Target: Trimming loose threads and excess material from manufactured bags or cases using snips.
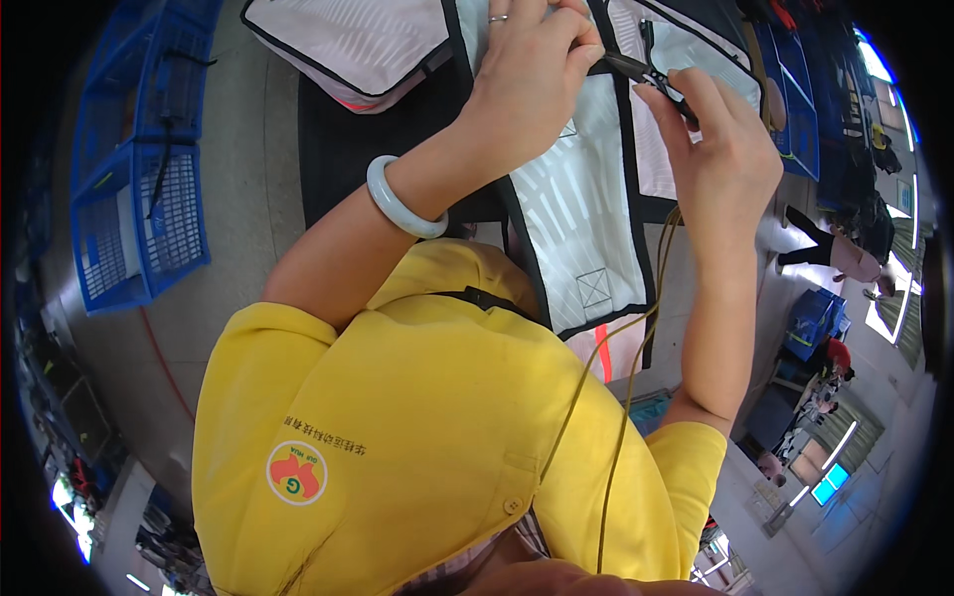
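Note:
My right hand (pixel 730 149) is closed around a pair of small black thread snips (pixel 644 75), their blades pointing left. Just by the blade tips, my left hand (pixel 532 74) pinches its thumb and fingers together over a pale grey-white fabric panel (pixel 571 223). Whatever those fingertips hold is too small to make out. Black binding edges the panel, which has a stitched crossed square near its lower end and hangs toward my lap. A long olive cord (pixel 606 437) runs from near my neck up toward my right wrist.
Pinkish-white fabric pieces with black edging (pixel 348 45) spread across a dark surface (pixel 343 159) ahead. Blue plastic crates (pixel 144 214) stand at the left, and a blue bin (pixel 795 94) is at the right. Farther right, another person (pixel 845 256) is on the floor area.

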